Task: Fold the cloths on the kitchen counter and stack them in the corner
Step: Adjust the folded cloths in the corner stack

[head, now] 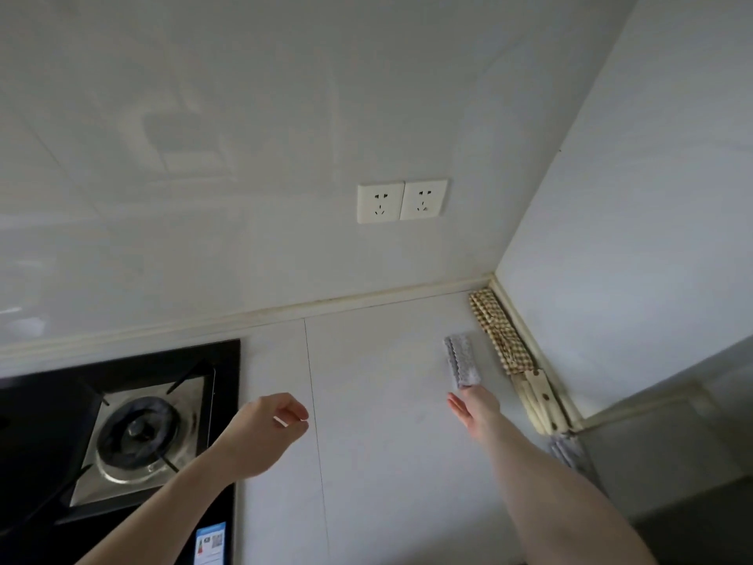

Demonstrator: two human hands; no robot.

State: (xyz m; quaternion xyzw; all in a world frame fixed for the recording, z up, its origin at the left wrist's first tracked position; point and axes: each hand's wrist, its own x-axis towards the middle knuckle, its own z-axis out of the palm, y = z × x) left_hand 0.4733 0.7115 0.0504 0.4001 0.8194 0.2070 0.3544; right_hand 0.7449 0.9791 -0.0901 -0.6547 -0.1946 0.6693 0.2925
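Observation:
A small folded grey cloth (460, 362) lies on the pale counter (387, 401) near the right-hand corner. My right hand (474, 409) reaches out flat, its thumb spread and its fingertips at the cloth's near end, where the cloth hides them. A brown-and-cream checked cloth (499, 332) lies folded along the right wall, running into the corner. A cream cloth (538, 395) lies just in front of it along the same wall. Another grey cloth (564, 448) shows at the counter's right edge. My left hand (269, 426) hovers over the counter beside the stove, fingers loosely curled around nothing.
A black gas stove (134, 434) with a steel burner fills the counter's left side. Two white wall sockets (401, 201) sit on the back wall above the counter. The side wall (631, 258) closes the corner at the right.

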